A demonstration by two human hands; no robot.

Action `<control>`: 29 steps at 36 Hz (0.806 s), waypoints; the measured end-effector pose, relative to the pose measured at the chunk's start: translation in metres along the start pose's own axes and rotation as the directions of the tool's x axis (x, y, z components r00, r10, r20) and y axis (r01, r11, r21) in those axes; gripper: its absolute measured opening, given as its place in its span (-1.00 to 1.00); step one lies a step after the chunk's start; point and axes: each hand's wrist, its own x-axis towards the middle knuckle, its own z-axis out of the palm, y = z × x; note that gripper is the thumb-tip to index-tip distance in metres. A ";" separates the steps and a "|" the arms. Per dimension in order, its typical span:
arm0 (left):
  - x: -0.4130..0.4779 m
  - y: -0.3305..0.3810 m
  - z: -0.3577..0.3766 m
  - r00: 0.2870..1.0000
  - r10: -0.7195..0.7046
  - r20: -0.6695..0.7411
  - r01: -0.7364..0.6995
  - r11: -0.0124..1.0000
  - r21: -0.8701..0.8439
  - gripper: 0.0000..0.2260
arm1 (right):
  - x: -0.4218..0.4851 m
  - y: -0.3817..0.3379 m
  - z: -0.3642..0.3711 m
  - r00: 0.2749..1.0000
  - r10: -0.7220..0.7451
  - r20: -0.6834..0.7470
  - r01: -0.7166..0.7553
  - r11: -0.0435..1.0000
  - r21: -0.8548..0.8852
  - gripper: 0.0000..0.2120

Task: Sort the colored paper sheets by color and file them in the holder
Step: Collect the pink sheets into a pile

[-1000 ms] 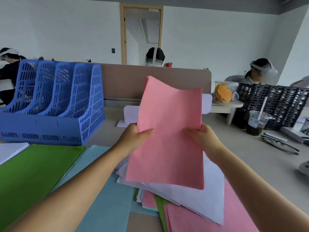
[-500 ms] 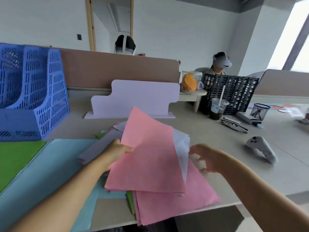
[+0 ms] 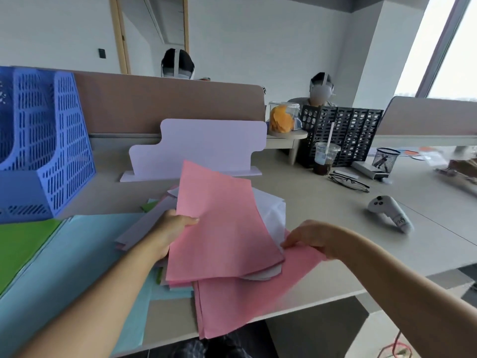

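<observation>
Paper sheets in several colors cover the near side of the desk (image 3: pixel 322 202), and none seems to be filed yet. The blue holder (image 3: pixel 51 151) stands at the far left and shows no paper in the slots that I can see. In front of it lie the light blue sheets (image 3: pixel 64 254) and, at the left edge, the green sheet (image 3: pixel 23 244), both already set apart.

In the middle is the mixed pile (image 3: pixel 144 228), with a white sheet (image 3: pixel 271 213) on it and a lower pink sheet (image 3: pixel 245 301) hanging over the desk edge.

Above the pile the left hand (image 3: pixel 170 228) alone grips the top pink sheet (image 3: pixel 222 228), thumb on its face; a second ago both hands held it high. The right hand (image 3: pixel 315 237) has let go and come down to the lower pink sheet. Its fingertips meet that sheet's edge, but I cannot tell whether they pinch it. I judge that pink is being gathered into one stack.
</observation>
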 end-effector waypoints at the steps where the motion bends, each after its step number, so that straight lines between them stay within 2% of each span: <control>1: 0.000 0.000 0.000 1.000 0.008 0.001 -0.008 1.000 -0.007 -0.74 | -0.001 -0.002 0.000 1.000 -0.014 0.005 0.014 1.000 0.022 -0.95; 6: 0.000 0.000 -0.003 1.000 0.013 0.008 -0.013 0.999 -0.041 -0.77 | -0.013 -0.016 -0.010 0.998 -0.011 0.061 0.002 0.990 0.140 -0.84; 10: 0.000 0.000 -0.004 1.000 0.014 0.021 -0.013 0.999 -0.046 -0.80 | -0.030 -0.028 -0.019 0.993 -0.029 0.117 0.021 0.997 0.070 -0.93; 12: -0.001 0.000 -0.004 0.999 0.018 0.026 -0.017 0.998 -0.055 -0.82 | -0.034 -0.029 -0.021 0.993 -0.075 0.092 0.070 0.996 0.055 -0.68; 14: -0.001 0.000 -0.004 0.999 0.024 0.028 -0.023 0.997 -0.067 -0.83 | -0.040 -0.030 -0.021 0.989 -0.081 0.121 0.076 0.996 0.046 -0.60; 17: -0.003 0.001 -0.004 0.999 0.027 0.029 -0.025 0.996 -0.081 -0.85 | -0.041 -0.025 -0.018 0.980 -0.022 0.200 0.035 0.998 -0.061 -0.66; 20: -0.004 0.002 -0.003 0.999 0.030 0.032 -0.026 0.995 -0.099 -0.89 | -0.034 -0.012 -0.012 0.995 -0.017 0.100 0.031 0.990 -0.140 -0.73; 22: -0.005 0.002 -0.003 0.999 0.033 0.034 -0.030 0.996 -0.090 -0.88 | -0.027 -0.005 -0.006 1.000 -0.019 -0.008 0.017 0.984 -0.180 -0.70; 25: -0.004 0.001 -0.003 0.999 0.032 0.039 -0.028 0.996 -0.083 -0.86 | -0.021 0.000 -0.001 0.997 0.013 -0.073 -0.021 0.994 -0.110 -0.64; 27: -0.004 0.001 -0.003 0.999 0.030 0.035 -0.027 0.996 -0.089 -0.86 | -0.019 -0.001 -0.001 0.999 0.027 -0.028 -0.028 0.999 -0.038 -0.68; 29: -0.004 0.001 -0.003 0.999 0.029 0.031 -0.026 0.995 -0.100 -0.87 | -0.019 -0.002 -0.002 0.999 0.030 0.026 -0.029 0.999 -0.040 -0.75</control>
